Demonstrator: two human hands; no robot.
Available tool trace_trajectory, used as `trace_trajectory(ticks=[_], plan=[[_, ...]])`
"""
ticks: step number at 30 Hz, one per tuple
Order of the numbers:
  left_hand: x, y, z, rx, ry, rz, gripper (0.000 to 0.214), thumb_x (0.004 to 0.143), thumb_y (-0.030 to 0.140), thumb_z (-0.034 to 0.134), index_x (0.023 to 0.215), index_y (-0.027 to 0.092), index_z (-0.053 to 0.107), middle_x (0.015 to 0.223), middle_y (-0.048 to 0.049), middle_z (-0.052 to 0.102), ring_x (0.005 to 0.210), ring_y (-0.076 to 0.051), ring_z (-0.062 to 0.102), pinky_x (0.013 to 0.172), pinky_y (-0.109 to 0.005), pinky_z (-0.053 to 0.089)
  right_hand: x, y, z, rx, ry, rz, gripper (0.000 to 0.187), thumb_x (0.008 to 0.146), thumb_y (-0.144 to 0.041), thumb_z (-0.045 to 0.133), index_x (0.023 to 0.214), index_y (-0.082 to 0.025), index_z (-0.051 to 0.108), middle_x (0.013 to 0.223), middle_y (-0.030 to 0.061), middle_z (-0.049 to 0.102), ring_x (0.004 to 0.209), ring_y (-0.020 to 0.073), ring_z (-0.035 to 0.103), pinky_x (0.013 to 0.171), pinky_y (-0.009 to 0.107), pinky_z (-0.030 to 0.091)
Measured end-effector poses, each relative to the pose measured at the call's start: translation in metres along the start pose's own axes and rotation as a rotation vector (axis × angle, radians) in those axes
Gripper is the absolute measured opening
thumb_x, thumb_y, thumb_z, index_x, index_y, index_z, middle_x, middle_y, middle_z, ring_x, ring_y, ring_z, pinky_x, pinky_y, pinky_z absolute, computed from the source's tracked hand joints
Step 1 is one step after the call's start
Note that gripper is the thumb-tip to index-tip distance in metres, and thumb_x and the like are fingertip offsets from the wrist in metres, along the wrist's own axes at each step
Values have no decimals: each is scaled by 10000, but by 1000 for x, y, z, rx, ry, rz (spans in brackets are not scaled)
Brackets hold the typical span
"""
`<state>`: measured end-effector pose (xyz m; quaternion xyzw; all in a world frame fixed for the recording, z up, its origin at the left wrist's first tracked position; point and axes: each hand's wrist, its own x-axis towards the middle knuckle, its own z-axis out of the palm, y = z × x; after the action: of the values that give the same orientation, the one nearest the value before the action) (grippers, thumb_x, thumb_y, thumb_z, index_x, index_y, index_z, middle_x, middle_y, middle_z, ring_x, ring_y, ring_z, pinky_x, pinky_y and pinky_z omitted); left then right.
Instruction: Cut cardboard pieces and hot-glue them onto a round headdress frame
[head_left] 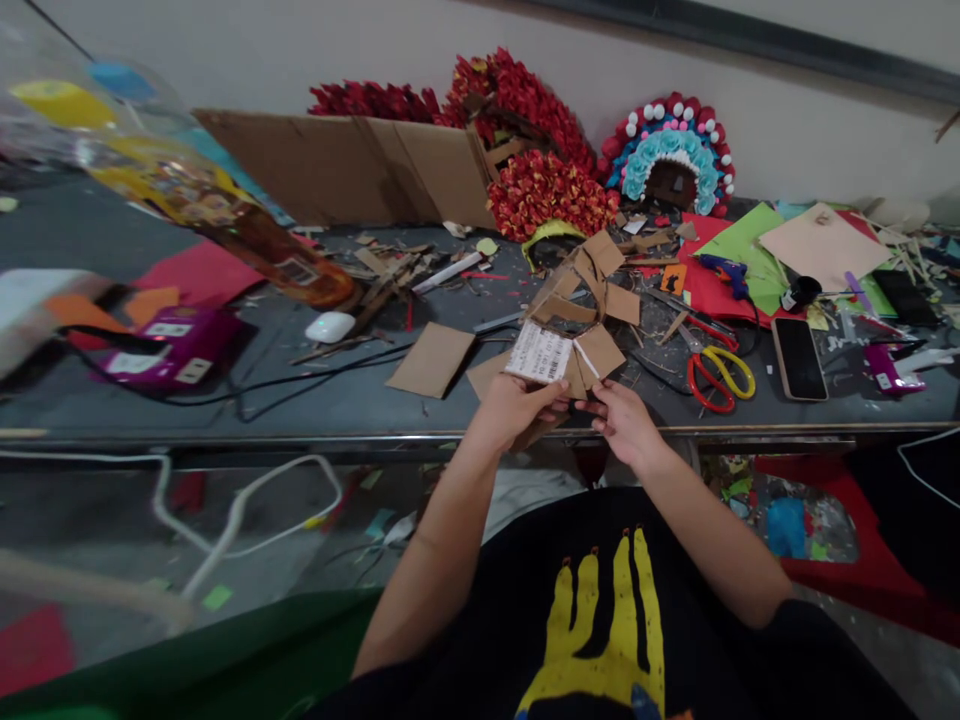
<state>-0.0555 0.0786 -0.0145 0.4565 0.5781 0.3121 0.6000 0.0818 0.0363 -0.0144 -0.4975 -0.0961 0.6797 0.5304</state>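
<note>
A brown cardboard piece (574,300), built of a ring with square flaps standing out around it, lies at the table's front edge. One of its flaps carries a white printed label (538,352). My left hand (521,402) grips its lower left side, thumb on top near the label. At the lower right, my right hand (619,415) pinches a flap marked by a thin white strip. Its other fingers curl underneath and are partly hidden. A loose cardboard square (431,360) lies to the left of my left hand.
Scissors (720,380), a phone (799,358) and a blue glue gun (724,272) lie to the right. A tall bottle (247,230) and a purple box (176,345) stand left. Behind are a cardboard panel (345,170), red floral pieces (551,195) and a blue-and-red decorated arch (671,150).
</note>
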Motion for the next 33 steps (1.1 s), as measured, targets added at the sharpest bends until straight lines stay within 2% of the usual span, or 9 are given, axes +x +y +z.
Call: trace_trajectory(ticks=[6,17,26,33], plan=[[0,2,-1,14,6,4,215,618,281,709,739,110,661,636,-55,692,570,-159,659,483,-201,518,-1,-3,5,0,6,27,67,742,-132,529,748,-182,485,666,-68,556,493,46,602,351,114,246],[2,-6,-9,7,-26,3,350,531,366,759,727,97,650,564,-31,665,519,-150,635,444,-199,503,-6,12,5,-47,20,-95,114,737,-204,568,778,-203,461,705,-75,546,479,47,591,335,113,251],[-3,-1,-1,-42,8,-25,294,535,341,740,661,101,623,517,-37,631,467,-140,596,431,-210,485,-7,13,8,19,66,-90,96,733,-198,540,761,-204,449,635,-77,535,480,56,587,334,112,236],[-3,-3,1,-47,15,6,343,523,372,740,710,107,628,590,-45,663,483,-142,597,443,-221,486,-6,14,7,-17,55,-107,128,695,-239,569,766,-206,468,649,-77,545,486,55,572,348,117,256]])
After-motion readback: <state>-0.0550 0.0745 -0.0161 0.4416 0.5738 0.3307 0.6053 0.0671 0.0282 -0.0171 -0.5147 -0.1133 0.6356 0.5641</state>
